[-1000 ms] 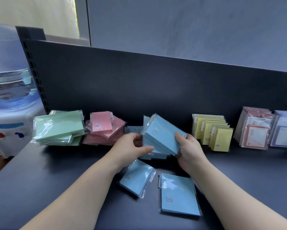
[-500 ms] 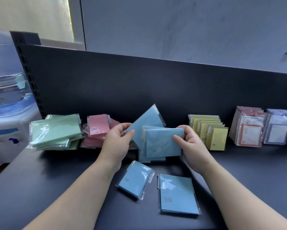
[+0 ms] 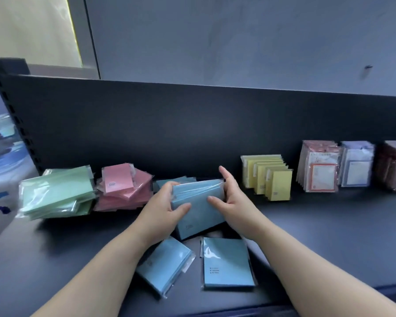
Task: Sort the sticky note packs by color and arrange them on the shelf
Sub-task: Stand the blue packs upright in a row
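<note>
Both hands squeeze one bunch of blue packs (image 3: 198,202) from its two sides, in the middle of the frame. The left hand (image 3: 161,210) curls round the left edge, with its thumb on the front. The right hand (image 3: 234,203) pinches the right edge, thumb on the front too, and one finger sticks up past the top corner. The bunch stands on its long edge, tipped a bit, low over the dark shelf (image 3: 329,236). It is hard to tell if its bottom touches.

Below the hands, two loose blue packs (image 3: 227,263) lie flat near the front of the shelf. At the left sit a messy green pile (image 3: 57,193) and a pink pile (image 3: 123,191), side by side. At the right a yellow row (image 3: 271,181) stands neat against the back wall (image 3: 146,124). Past it stand packs with pictures (image 3: 321,170). A water bottle (image 3: 0,154) shows at the far left edge.

The packs look light and a little stiff, like thin pads. Their clear wraps look shiny, so they may slide on each other and fan out. Holding the bunch by both sides, thumbs pressing the front, seems the safest way. The loose two lie flat, so an edge is the best place to lift them.
</note>
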Motion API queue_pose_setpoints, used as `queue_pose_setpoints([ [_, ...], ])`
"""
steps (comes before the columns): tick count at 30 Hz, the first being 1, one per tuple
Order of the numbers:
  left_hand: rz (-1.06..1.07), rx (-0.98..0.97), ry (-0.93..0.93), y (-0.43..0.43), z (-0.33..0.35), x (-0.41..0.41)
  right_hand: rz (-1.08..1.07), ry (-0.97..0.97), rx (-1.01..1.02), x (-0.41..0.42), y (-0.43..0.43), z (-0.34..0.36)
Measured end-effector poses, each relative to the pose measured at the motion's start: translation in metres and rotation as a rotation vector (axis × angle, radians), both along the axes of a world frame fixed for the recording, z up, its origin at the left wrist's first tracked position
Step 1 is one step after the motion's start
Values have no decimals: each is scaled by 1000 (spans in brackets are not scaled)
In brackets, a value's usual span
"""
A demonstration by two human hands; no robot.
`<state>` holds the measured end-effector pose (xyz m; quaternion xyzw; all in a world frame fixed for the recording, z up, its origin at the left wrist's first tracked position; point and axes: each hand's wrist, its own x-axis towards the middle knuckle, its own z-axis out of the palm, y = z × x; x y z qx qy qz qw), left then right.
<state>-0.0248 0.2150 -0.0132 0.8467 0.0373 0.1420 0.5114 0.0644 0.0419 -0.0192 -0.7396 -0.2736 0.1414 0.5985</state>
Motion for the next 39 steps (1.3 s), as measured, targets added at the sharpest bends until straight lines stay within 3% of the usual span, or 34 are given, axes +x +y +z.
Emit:
queue_pose_setpoints([
  [2,20,27,-49,4,4,-3,39,-36,-137,4,0,6],
  [5,35,70,-84,1,14,0,49,-242,-360,11,-8,27],
  [11,162,-99,-124,-3,39,35,-70,-428,-288,41,-19,70],
  [14,294,217,123,2,36,63,-157,-412,-218,59,-23,77],
  [16,249,473,324,3,25,77,-174,-425,-227,68,-22,75],
  [18,199,583,463,1,14,84,-161,-435,-254,76,-19,68],
  [21,225,630,504,-1,6,86,-125,-434,-303,84,-16,56],
  [31,25,621,595,-17,13,54,-89,-259,-257,99,-8,30],
  [36,315,398,453,-13,20,63,1,-203,-290,98,-1,13],
  [39,249,333,420,-15,21,74,-14,-242,-290,96,2,9],
])
